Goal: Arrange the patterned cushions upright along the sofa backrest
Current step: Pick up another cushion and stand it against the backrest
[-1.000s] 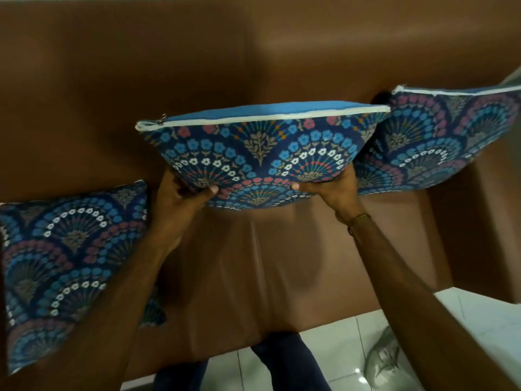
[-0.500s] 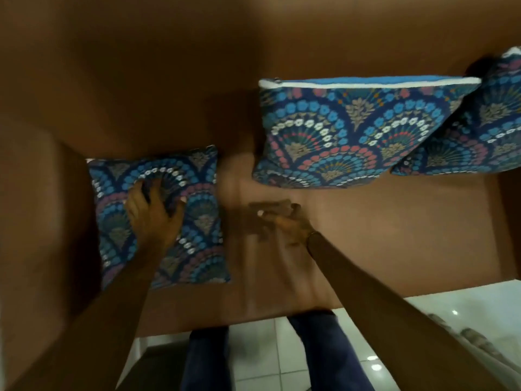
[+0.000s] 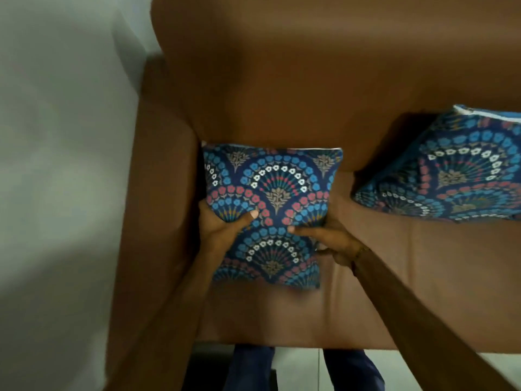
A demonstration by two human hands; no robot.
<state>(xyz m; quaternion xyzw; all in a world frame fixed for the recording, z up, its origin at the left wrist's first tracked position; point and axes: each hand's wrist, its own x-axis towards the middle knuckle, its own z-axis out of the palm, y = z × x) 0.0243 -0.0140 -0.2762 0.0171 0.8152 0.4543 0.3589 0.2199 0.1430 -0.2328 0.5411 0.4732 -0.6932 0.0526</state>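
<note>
Gripping the cushion [image 3: 270,204] from both sides, the person has it at the left end of the sofa [image 3: 423,263], close against the armrest [image 3: 158,221]. The left hand [image 3: 222,230] clasps the left edge, thumb laid across the patterned face; the right hand [image 3: 329,241] holds the right edge, its thumb on the front too and the other fingers tucked behind. The top seam sits near the backrest [image 3: 310,80], but the lower edge lies well forward on the seat, so the cushion looks tilted, not yet upright.

That, to my eye, is the risk. If both hands let go now, the bottom could slide further forward on the smooth cover and the cushion would flop flat. The lower edge wants pushing back first. Pressed hard into the corner, the soft filling might also buckle and leave it slumped against the armrest.

A second cushion [image 3: 451,170] stands propped to the right, apart from this one. A wide swing of the right elbow could knock it over; whether it is steady I cannot tell.
</note>
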